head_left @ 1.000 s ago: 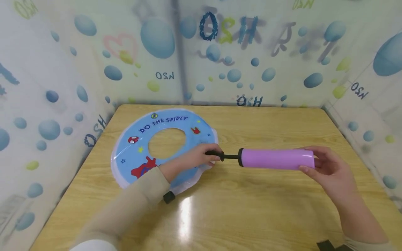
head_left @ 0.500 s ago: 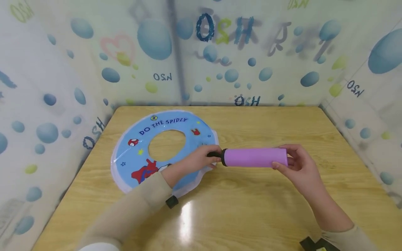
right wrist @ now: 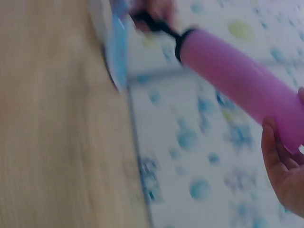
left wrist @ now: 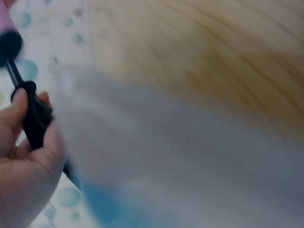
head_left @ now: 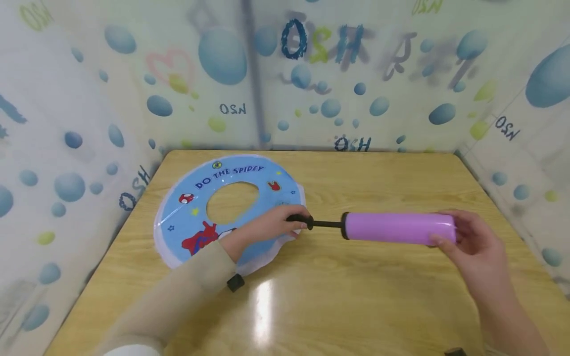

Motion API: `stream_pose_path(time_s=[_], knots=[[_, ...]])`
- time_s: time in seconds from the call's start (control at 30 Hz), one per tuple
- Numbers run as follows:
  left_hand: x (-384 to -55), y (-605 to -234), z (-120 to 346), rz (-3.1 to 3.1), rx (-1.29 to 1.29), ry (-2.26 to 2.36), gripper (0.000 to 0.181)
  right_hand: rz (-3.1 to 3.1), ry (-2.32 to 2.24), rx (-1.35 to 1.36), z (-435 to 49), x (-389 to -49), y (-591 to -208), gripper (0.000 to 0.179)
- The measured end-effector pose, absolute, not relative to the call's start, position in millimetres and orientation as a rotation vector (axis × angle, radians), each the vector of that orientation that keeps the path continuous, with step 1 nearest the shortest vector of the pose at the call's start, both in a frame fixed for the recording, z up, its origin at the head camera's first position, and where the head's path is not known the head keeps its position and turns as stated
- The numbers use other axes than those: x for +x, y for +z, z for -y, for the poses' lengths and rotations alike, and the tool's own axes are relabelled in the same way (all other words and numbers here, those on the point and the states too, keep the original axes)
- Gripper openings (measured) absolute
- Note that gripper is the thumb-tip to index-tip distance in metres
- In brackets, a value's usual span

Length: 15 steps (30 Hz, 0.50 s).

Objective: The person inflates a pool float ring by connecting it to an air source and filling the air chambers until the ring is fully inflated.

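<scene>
A purple hand pump (head_left: 398, 227) is held sideways above the table, its black rod (head_left: 328, 224) drawn out of the barrel. My left hand (head_left: 278, 226) grips the black handle (left wrist: 34, 116), fingers curled round it in the left wrist view. My right hand (head_left: 478, 254) holds the far end of the barrel, thumb in front and fingers behind. Under my left forearm lies a flat, round blue swim ring (head_left: 240, 167) printed "DO THE SPIDEY", with a clear plastic edge; the forearm hides part of it. In the right wrist view the barrel (right wrist: 242, 78) slants down to my right fingers.
The wooden table (head_left: 356, 306) reaches to a wall (head_left: 294, 113) patterned with blue drops at the back and both sides. A black strap piece (head_left: 235, 283) shows by my left sleeve (head_left: 196, 277).
My right hand first moved left, pushing the barrel up to the handle, then drew back right, so the rod shows again. My left hand has stayed on the handle, nearly still.
</scene>
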<state>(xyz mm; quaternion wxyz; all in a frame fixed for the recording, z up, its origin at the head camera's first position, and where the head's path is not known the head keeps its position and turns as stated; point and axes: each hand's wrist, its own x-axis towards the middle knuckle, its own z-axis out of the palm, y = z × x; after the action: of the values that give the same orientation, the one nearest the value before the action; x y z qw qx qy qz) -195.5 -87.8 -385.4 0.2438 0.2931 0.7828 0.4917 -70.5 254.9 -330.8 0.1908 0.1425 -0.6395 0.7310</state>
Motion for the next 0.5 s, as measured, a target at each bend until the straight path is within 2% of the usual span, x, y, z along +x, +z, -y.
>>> stream_pose_path(time_s=[0.23, 0.5], knots=[[-191.2, -382.2, 67.5, -2.092, 0.785, 1.372, 0.013, 2.114, 1.95, 0.343, -214.7, -82.0, -344.7, 0.04], [-195.5, -387.7, 86.9, -2.044, 0.844, 1.374, 0.019, 1.826, 2.071, 0.409, -237.5, -75.3, -337.3, 0.037]])
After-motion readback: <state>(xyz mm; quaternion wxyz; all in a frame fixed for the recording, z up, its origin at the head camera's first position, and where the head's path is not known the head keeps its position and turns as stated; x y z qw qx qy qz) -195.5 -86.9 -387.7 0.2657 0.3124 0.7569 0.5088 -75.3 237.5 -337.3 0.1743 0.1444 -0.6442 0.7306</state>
